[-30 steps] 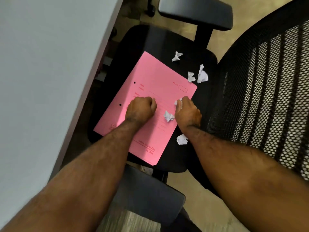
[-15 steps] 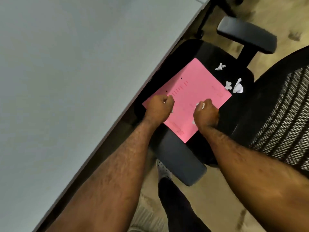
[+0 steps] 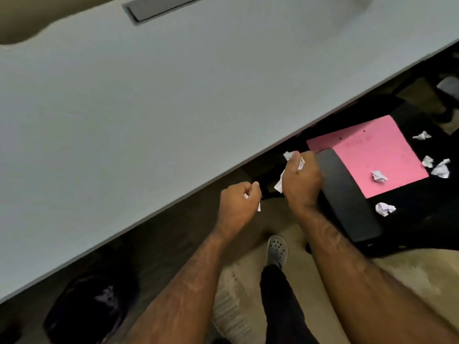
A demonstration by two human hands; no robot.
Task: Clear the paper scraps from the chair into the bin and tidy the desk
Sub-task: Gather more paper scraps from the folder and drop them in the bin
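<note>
Paper scraps (image 3: 293, 158) fill both your fists: right hand (image 3: 301, 178) clenched on a wad, left hand (image 3: 237, 204) closed on a smaller bit. Your bin (image 3: 92, 309) looks to be that dark shape near left under the counter (image 3: 173, 95), closer to your left hand. Its rim is murky. Five scraps wait on the chair (image 3: 409, 219) and pink folder (image 3: 377, 155).

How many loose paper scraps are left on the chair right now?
5: one on the pink folder, one below it, one at the far edge, two beside the folder's right edge. Others may be hidden.
</note>
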